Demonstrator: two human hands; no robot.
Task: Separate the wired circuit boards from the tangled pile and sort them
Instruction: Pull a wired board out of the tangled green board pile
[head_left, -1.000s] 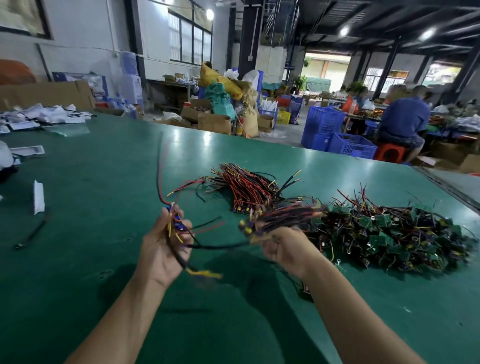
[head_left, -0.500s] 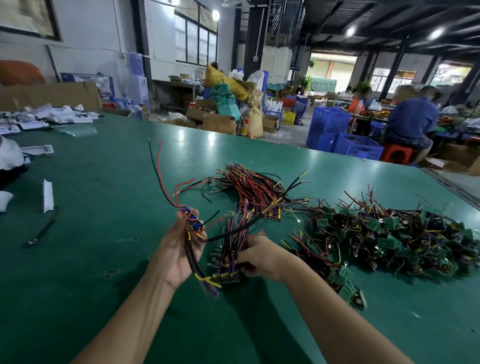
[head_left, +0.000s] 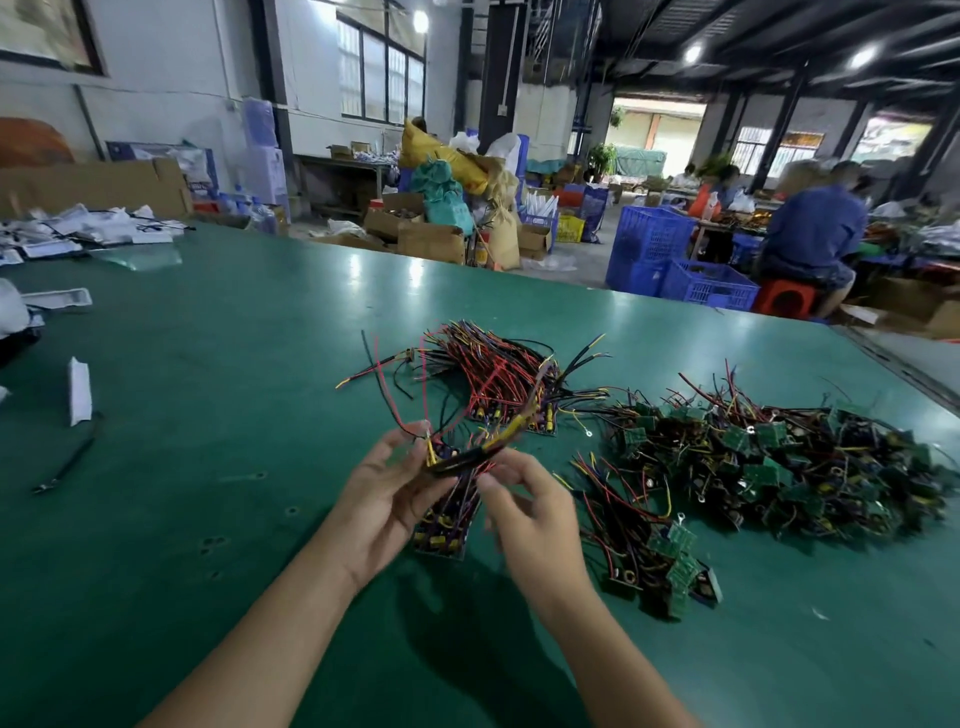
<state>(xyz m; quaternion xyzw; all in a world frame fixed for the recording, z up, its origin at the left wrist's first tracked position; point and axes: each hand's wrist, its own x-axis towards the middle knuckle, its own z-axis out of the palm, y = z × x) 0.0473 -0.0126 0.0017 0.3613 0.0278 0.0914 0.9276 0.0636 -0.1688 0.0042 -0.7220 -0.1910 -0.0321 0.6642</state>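
Over the green table (head_left: 208, 467), my left hand (head_left: 382, 501) grips a wired circuit board (head_left: 457, 460), its leads fanning upward. My right hand (head_left: 535, 519) curls beside it, too blurred to tell whether it pinches a wire. The tangled pile (head_left: 779, 467) lies to the right, and a bundle of red and black leads (head_left: 498, 379) lies just beyond.
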